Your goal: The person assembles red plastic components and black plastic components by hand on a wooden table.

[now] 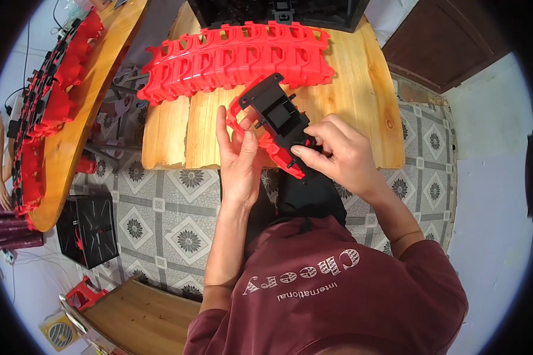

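In front of me, over the near edge of the wooden table, I hold a red plastic shell (285, 161) with a black plastic part (260, 94) lying along it. The black part has a square recess in its middle and small pegs at its sides. My left hand (240, 155) is closed on the red shell from the left, its thumb up and some fingers hidden behind the piece. My right hand (337, 148) pinches with thumb and forefinger at the lower right edge of the black part. Whether a small piece sits between those fingertips is hidden.
A long row of nested red plastic shells (234, 59) spans the far side of the wooden table (367, 112). Behind it stands a black crate (355, 13). Red and black parts (50, 106) line another table at left, near a person's hand (3, 196). A black box (89, 231) is on the floor.
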`<control>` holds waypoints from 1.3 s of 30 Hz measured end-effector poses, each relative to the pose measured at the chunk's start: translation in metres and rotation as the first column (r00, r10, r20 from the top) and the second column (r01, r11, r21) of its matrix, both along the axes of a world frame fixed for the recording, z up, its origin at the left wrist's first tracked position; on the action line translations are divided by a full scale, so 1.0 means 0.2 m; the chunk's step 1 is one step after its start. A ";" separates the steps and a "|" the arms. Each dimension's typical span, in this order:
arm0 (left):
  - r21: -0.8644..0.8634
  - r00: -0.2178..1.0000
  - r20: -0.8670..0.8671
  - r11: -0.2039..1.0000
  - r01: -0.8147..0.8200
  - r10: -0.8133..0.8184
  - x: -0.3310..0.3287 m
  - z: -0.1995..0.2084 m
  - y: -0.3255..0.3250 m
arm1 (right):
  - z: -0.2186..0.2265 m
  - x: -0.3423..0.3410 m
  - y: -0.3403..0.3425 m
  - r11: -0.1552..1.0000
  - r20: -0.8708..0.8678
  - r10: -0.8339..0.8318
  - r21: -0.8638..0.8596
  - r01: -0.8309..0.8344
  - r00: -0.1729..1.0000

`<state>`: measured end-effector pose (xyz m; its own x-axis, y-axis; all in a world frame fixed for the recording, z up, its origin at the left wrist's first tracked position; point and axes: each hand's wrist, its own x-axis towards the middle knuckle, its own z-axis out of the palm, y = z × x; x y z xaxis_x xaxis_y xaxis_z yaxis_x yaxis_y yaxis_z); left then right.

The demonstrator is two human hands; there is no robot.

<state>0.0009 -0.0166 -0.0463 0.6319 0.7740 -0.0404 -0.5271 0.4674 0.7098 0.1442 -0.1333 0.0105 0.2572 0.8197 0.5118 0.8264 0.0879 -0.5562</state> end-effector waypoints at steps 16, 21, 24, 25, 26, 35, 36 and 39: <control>0.197 1.000 0.026 0.980 0.011 -0.016 0.00 -0.04 0.04 | 0.00 0.02 0.03 0.974 0.129 0.217 -0.087 -0.207 0.968; 0.251 0.990 -0.140 0.966 0.068 -0.033 0.07 0.08 -0.01 | -0.04 0.12 0.24 0.980 -0.215 -0.010 0.190 0.052 0.976; 0.366 0.972 -0.228 0.930 0.026 0.062 0.02 0.04 0.01 | -0.02 0.07 0.34 0.977 -0.420 0.180 -0.033 -0.213 0.890; 0.390 0.961 -0.256 0.921 0.006 0.103 -0.01 0.04 0.02 | 0.01 0.06 0.34 0.970 -0.416 0.216 -0.014 -0.244 0.883; 0.411 0.959 -0.246 0.911 -0.028 0.140 -0.03 0.06 0.01 | 0.03 0.05 0.35 0.945 -0.506 0.271 -0.024 -0.328 0.819; 0.562 0.932 -0.027 0.776 -0.285 0.362 -0.26 0.28 -0.01 | 0.00 -0.06 0.25 0.736 -0.856 0.401 0.088 -0.671 0.327; 0.534 0.920 -0.007 0.779 -0.328 0.392 -0.29 0.30 -0.02 | 0.01 -0.11 0.26 0.713 -0.837 0.440 0.107 -0.693 0.324; 0.454 0.901 0.031 0.797 -0.399 0.433 -0.41 0.39 0.02 | 0.07 -0.25 0.32 0.701 -0.799 0.465 0.069 -0.710 0.381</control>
<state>-0.0809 -0.0129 0.0307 0.2535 0.9074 0.3351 -0.5391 -0.1551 0.8278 0.0942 -0.0687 0.0248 -0.1812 0.9709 0.1566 -0.0768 0.1448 -0.9865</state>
